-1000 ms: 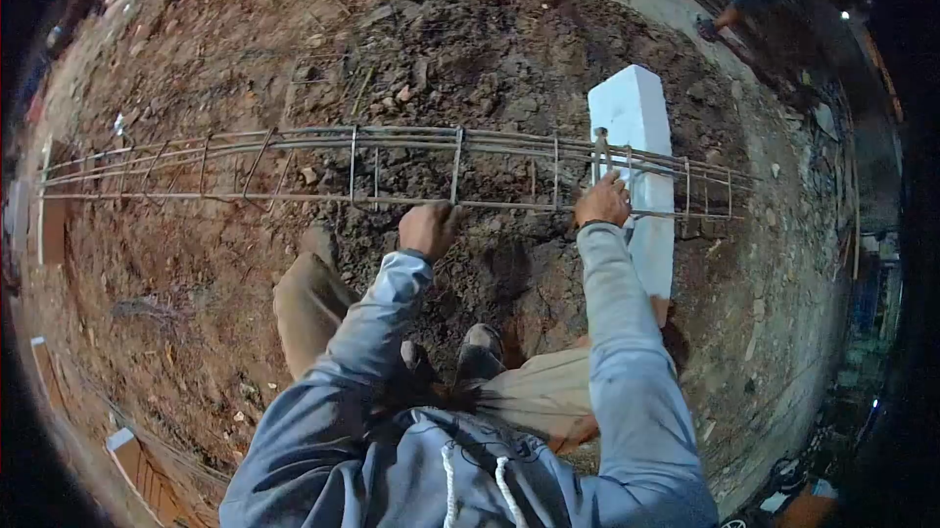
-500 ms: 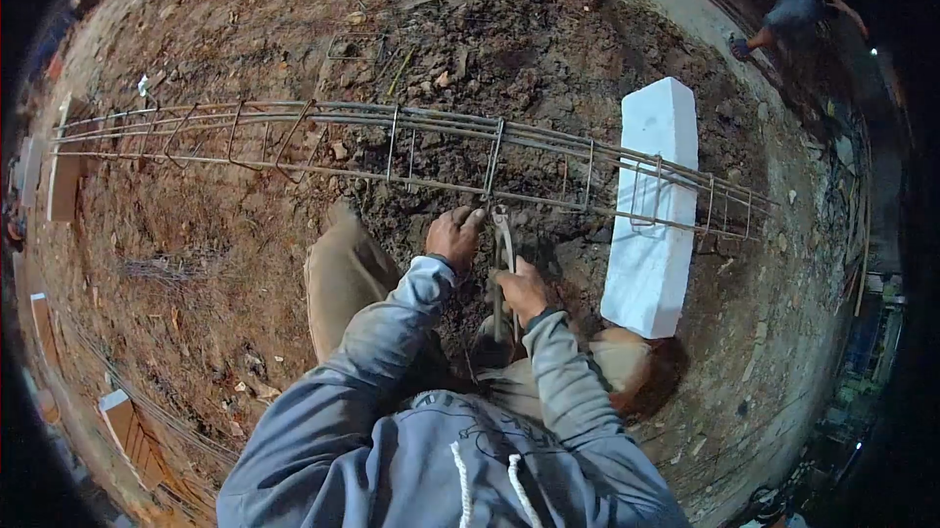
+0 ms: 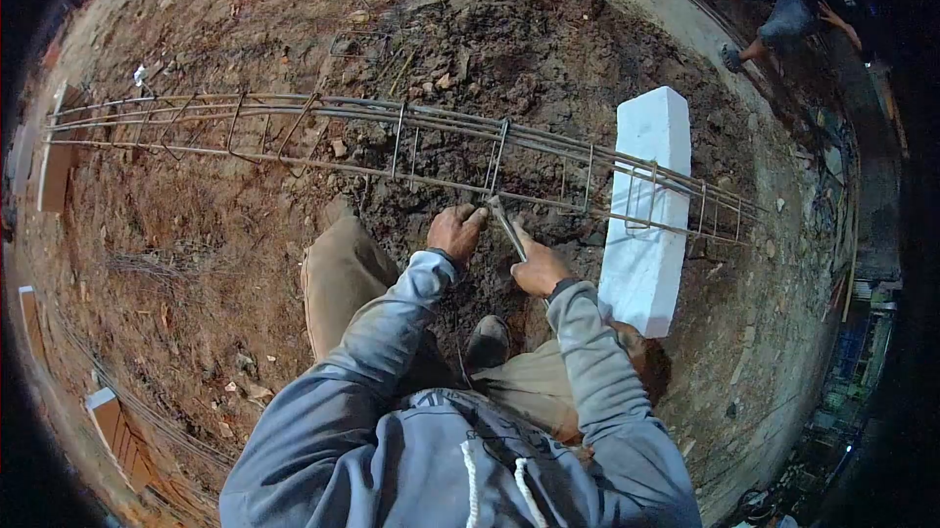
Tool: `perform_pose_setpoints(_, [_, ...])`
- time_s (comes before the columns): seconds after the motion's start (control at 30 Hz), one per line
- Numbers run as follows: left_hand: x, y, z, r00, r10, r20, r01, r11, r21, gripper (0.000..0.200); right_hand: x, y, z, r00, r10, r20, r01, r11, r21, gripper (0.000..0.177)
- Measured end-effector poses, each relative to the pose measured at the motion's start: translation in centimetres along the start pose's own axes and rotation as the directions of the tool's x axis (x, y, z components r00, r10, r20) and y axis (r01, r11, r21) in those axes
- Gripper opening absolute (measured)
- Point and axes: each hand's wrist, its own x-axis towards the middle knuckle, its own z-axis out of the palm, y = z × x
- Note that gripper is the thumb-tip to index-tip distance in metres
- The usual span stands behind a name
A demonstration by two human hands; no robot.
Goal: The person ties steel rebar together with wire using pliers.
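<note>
A long rebar cage (image 3: 441,178) of thin steel bars and bent stirrups runs across in front of me. My right hand (image 3: 541,272) is closed around the handles of pincers (image 3: 507,225), which slant up and left. Their jaws are at the cage's near lower bar, by a stirrup. Just left of the jaws, my left hand (image 3: 456,232) is closed with its fingertips at the same bar. Whatever those fingers pinch is too small to make out. Toward its right end, the cage crosses a white block (image 3: 648,264).
A brown block (image 3: 54,181) is at the cage's left end. Loose stirrups (image 3: 362,39) lie on the rough soil beyond. Another orange-brown block (image 3: 117,430) stands at lower left. At upper right a person (image 3: 778,4) is beside a pale strip of ground.
The pincers have tilted, their handles swinging right with my right hand, and the handles now appear closer together. My left hand stays by the bar. The person at upper right has shifted slightly.
</note>
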Motion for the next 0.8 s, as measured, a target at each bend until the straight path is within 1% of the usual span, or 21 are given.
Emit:
perform_pose_setpoints(0.07, [0.0,0.0,0.0,1.000,-0.025,0.016,0.026,0.999,-0.023,0.041,0.6,0.6,1.1,0.997,-0.030,-0.068,0.033,0.999,0.042,0.064])
perform_pose_setpoints(0.1, [0.1,-0.4,0.3,1.000,-0.025,0.018,0.026,0.999,-0.024,0.041,1.6,1.4,2.3,0.997,-0.027,-0.068,0.030,0.999,0.041,0.064])
perform_pose_setpoints(0.17, [0.7,-2.1,1.6,0.998,0.009,-0.063,-0.010,1.000,-0.020,0.042,3.7,3.4,4.4,0.977,-0.044,-0.209,0.062,0.995,0.076,0.050])
perform_pose_setpoints(0.2, [1.0,-3.7,2.5,0.994,0.016,-0.105,-0.026,0.995,-0.098,0.042,2.2,1.6,3.4,0.994,0.073,-0.083,-0.052,0.973,0.223,0.042])
perform_pose_setpoints(0.23, [1.4,-4.7,3.2,0.989,0.036,-0.141,-0.061,0.982,-0.179,0.042,0.8,-0.3,2.1,0.984,0.175,0.040,-0.178,0.917,0.357,0.039])
perform_pose_setpoints(0.27, [-0.7,0.6,-0.1,0.981,-0.165,0.102,0.191,0.912,-0.364,0.041,2.6,2.2,3.7,0.957,-0.285,-0.047,0.286,0.911,0.296,0.032])
perform_pose_setpoints(0.3, [0.0,-0.4,0.5,0.961,-0.240,0.141,0.274,0.906,-0.323,0.040,2.4,2.5,4.8,0.964,-0.251,0.091,0.087,0.618,0.781,0.025])
perform_pose_setpoints(0.33, [-1.4,3.4,0.1,0.973,-0.201,0.114,0.219,0.648,-0.729,0.041,2.3,2.8,5.9,0.951,-0.211,0.226,-0.203,0.127,0.971,0.022])
perform_pose_setpoints(0.37, [-0.2,1.6,1.3,0.929,-0.286,0.237,0.369,0.639,-0.675,0.040,1.5,2.3,6.2,0.965,-0.233,0.125,-0.070,0.229,0.971,0.027])
perform_pose_setpoints(0.4, [-0.1,1.4,1.8,0.885,-0.178,0.431,0.461,0.469,-0.753,0.040,3.3,3.7,8.2,0.946,-0.298,0.130,-0.118,0.056,0.991,0.036])
perform_pose_setpoints(0.43, [0.0,1.4,2.3,0.806,-0.046,0.590,0.575,0.296,-0.763,0.040,5.0,5.2,10.4,0.922,-0.363,0.134,-0.186,-0.111,0.976,0.048])
perform_pose_setpoints(0.5, [0.5,0.8,3.5,0.779,-0.054,0.624,0.612,0.282,-0.739,0.034,5.8,6.7,11.5,0.921,-0.331,0.204,-0.163,0.147,0.976,0.060])
perform_pose_setpoints(0.57, [0.0,1.9,3.2,0.778,-0.117,0.617,0.621,0.290,-0.728,0.024,6.2,7.3,11.9,0.921,-0.269,0.281,-0.159,0.398,0.903,0.073])
perform_pose_setpoints(0.6, [0.2,1.8,4.5,0.915,-0.162,0.370,0.403,0.410,-0.818,0.021,5.0,6.8,12.0,0.986,-0.145,0.076,0.015,0.543,0.840,0.062])
perform_pose_setpoints(0.63, [2.1,-2.5,6.9,0.947,-0.108,0.301,0.307,0.573,-0.760,0.024,3.6,6.1,11.9,0.991,-0.012,-0.133,0.102,0.709,0.697,0.052])
perform_pose_setpoints(0.67, [2.3,-2.4,7.5,0.995,0.098,0.036,-0.074,0.904,-0.421,0.027,1.6,4.5,10.1,0.988,0.091,-0.127,-0.023,0.889,0.458,0.054])
perform_pose_setpoints(0.7, [2.2,-2.4,8.0,0.914,0.391,-0.106,-0.382,0.919,0.097,0.029,2.8,5.3,13.6,0.908,0.164,-0.386,-0.066,0.965,0.254,0.047])
perform_pose_setpoints(0.73, [2.8,-3.1,8.6,0.970,0.235,-0.059,-0.227,0.967,0.111,0.032,2.5,4.9,14.0,0.884,0.211,-0.418,-0.135,0.970,0.204,0.041])
perform_pose_setpoints(0.77, [3.2,-4.0,9.0,0.969,0.235,-0.071,-0.227,0.968,0.110,0.032,2.5,5.1,13.6,0.908,0.216,-0.359,-0.137,0.962,0.234,0.036])
perform_pose_setpoints(0.8, [2.8,-3.5,8.4,0.996,0.003,0.088,0.021,0.962,-0.274,0.032,2.2,5.1,12.2,0.956,0.195,-0.219,-0.100,0.919,0.382,0.032])
